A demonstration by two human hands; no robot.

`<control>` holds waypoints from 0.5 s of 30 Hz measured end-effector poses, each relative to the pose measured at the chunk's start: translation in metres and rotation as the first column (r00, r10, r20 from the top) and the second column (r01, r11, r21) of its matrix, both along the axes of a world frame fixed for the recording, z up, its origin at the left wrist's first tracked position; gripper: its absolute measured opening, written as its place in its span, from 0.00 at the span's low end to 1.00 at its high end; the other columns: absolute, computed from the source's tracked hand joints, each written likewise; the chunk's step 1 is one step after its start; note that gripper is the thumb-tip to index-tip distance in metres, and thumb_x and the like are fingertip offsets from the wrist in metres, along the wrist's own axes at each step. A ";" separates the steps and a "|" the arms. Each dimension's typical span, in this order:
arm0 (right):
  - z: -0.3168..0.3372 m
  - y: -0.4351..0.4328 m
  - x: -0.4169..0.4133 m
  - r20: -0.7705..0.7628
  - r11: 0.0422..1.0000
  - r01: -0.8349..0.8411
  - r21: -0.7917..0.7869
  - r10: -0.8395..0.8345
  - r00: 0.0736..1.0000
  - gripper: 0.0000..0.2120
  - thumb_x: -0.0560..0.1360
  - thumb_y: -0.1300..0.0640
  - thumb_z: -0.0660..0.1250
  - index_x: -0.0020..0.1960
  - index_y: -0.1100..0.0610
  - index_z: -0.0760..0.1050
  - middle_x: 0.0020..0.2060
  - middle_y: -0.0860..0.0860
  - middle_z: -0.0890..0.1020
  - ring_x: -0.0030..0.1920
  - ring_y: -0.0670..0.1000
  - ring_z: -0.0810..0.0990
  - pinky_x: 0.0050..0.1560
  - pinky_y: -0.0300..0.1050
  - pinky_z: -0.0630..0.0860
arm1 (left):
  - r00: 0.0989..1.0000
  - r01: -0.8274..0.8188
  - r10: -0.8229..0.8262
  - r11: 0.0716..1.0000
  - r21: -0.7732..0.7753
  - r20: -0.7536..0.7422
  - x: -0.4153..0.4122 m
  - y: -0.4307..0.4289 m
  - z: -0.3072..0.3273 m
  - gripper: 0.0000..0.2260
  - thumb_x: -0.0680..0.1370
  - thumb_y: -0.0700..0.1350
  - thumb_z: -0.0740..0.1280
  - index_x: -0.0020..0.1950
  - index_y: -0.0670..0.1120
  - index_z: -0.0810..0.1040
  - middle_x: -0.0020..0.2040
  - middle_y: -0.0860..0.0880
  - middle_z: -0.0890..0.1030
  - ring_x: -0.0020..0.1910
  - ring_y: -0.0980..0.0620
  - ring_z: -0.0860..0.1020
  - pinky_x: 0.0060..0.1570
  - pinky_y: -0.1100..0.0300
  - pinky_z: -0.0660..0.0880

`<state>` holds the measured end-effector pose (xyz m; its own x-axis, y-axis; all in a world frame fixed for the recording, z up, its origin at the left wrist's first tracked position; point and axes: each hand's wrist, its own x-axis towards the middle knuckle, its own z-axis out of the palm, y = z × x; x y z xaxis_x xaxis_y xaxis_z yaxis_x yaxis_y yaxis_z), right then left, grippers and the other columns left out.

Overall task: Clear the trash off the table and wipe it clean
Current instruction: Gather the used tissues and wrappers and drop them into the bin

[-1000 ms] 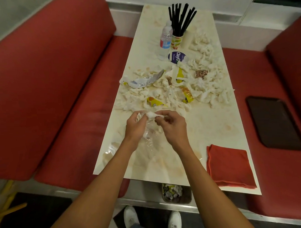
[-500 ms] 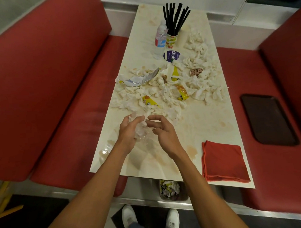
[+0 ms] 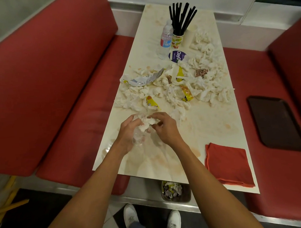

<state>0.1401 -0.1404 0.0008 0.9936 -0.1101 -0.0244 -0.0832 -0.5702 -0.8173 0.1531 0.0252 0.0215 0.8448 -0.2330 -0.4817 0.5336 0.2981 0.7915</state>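
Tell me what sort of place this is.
Probably a fast-food restaurant booth: red padded bench seats flank a long table, a cup of black straws stands on it, and a dark tray lies on one seat.

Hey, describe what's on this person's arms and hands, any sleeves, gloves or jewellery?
The left forearm and right forearm are bare to the picture's lower edge, no sleeve showing. The left hand and right hand wear no gloves; no watch, bracelet or ring is visible.

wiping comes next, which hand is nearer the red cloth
Right. The right hand is left of the red cloth and farther up the table; the left hand is even farther left.
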 end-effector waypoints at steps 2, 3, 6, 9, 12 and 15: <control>0.002 0.001 0.001 0.011 0.999 0.049 0.016 -0.050 0.999 0.13 0.77 0.66 0.72 0.58 0.54 0.86 0.57 0.51 0.83 0.44 0.49 0.80 0.49 0.42 0.76 | 1.000 -0.015 0.015 1.000 0.009 0.004 0.000 0.003 0.003 0.16 0.75 0.36 0.65 0.63 0.38 0.78 0.51 0.36 0.84 0.42 0.40 0.82 0.33 0.56 0.72; 0.005 0.001 0.001 0.019 0.997 0.078 0.026 -0.079 0.997 0.12 0.78 0.64 0.71 0.58 0.54 0.86 0.54 0.50 0.84 0.44 0.49 0.80 0.47 0.40 0.74 | 1.000 -0.028 0.028 1.000 0.013 0.004 0.001 0.004 0.003 0.16 0.76 0.35 0.64 0.64 0.38 0.77 0.51 0.35 0.84 0.43 0.40 0.83 0.32 0.56 0.73; 0.017 0.000 -0.004 0.047 0.975 0.133 0.176 -0.143 0.989 0.11 0.79 0.64 0.71 0.57 0.52 0.85 0.48 0.46 0.86 0.46 0.47 0.82 0.47 0.39 0.76 | 0.998 -0.066 0.065 0.996 0.065 0.016 0.003 0.008 0.005 0.12 0.78 0.35 0.65 0.61 0.38 0.77 0.47 0.39 0.84 0.38 0.43 0.82 0.26 0.57 0.74; 0.033 0.005 -0.010 -0.014 0.853 0.198 0.484 -0.219 0.976 0.12 0.77 0.69 0.71 0.56 0.55 0.80 0.41 0.55 0.85 0.45 0.55 0.86 0.50 0.46 0.83 | 0.996 -0.081 0.079 0.993 0.083 0.028 0.006 0.005 0.002 0.11 0.78 0.38 0.67 0.60 0.40 0.78 0.45 0.48 0.82 0.36 0.47 0.80 0.27 0.57 0.75; 0.040 0.011 -0.011 -0.050 0.775 0.229 0.589 -0.248 0.968 0.10 0.76 0.71 0.72 0.53 0.60 0.80 0.42 0.61 0.86 0.43 0.57 0.86 0.50 0.47 0.84 | 0.997 -0.076 0.075 0.995 0.058 0.020 0.010 -0.001 -0.001 0.11 0.77 0.38 0.67 0.59 0.39 0.78 0.49 0.48 0.82 0.41 0.49 0.81 0.34 0.53 0.78; 0.039 0.014 -0.015 -0.033 0.864 0.189 0.467 -0.197 0.980 0.09 0.78 0.69 0.70 0.54 0.59 0.85 0.46 0.54 0.88 0.47 0.51 0.88 0.53 0.42 0.82 | 0.998 -0.068 0.068 0.996 -0.054 -0.012 0.013 -0.006 -0.003 0.10 0.73 0.41 0.71 0.53 0.44 0.78 0.54 0.42 0.81 0.44 0.44 0.81 0.39 0.50 0.76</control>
<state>0.1254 -0.1263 0.0400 0.9543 -0.2798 -0.1054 -0.1375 -0.0974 -0.9857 0.1660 0.0188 0.0185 0.8548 -0.2010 -0.4784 0.5183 0.3761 0.7681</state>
